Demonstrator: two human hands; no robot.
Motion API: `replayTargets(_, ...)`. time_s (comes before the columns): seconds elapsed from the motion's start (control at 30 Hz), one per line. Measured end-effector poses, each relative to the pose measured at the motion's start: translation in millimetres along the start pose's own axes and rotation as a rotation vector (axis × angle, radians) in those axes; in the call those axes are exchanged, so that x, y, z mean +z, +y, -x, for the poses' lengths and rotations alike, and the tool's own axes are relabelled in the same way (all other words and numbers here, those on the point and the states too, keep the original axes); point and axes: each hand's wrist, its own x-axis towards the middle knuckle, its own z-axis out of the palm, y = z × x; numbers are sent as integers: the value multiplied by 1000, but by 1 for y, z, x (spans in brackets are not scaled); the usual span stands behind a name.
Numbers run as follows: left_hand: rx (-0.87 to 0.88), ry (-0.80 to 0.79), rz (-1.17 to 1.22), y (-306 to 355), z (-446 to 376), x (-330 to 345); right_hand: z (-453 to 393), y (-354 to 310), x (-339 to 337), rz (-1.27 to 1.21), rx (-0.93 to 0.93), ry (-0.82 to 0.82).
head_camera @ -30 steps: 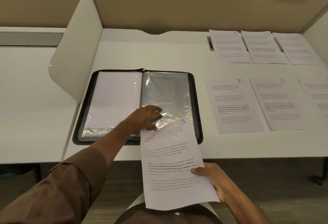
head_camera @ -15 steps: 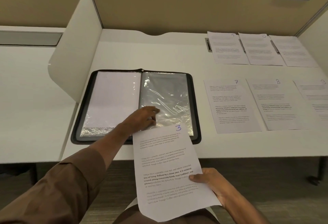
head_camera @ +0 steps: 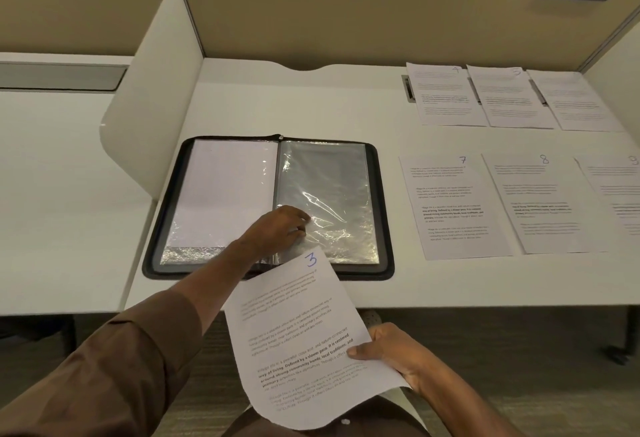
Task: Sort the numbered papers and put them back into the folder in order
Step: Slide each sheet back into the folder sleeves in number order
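An open black zip folder [head_camera: 384,215] lies flat on the white desk, with clear plastic sleeves on both sides. A white sheet fills the left sleeve [head_camera: 221,194]. The right sleeve [head_camera: 332,187] looks empty and crinkled. My left hand [head_camera: 277,229] rests near the folder's spine, its fingers curled and pinching the lower left part of the right sleeve. My right hand [head_camera: 391,350] grips the paper numbered 3 [head_camera: 298,339] by its right edge, below the desk's front edge, its top corner over the folder's rim.
Papers 7 [head_camera: 450,208], 8 [head_camera: 540,204] and 9 [head_camera: 616,187] lie in a row right of the folder. Three more sheets [head_camera: 512,97] lie behind them by the partition. A white divider panel [head_camera: 152,97] stands left of the folder.
The paper numbered 3 has slid back toward me and down, its top now barely over the folder's rim. My left hand stays on the right sleeve.
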Motion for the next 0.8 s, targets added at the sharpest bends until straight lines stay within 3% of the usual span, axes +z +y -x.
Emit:
replayTargets(0.4,7,-29,-4,-3,-2,2,-2,10,-10,61,-3,-23)
replayTargets(0.8,11,-11,4,-2,0,-2,4,14,-23,-52,-121,28)
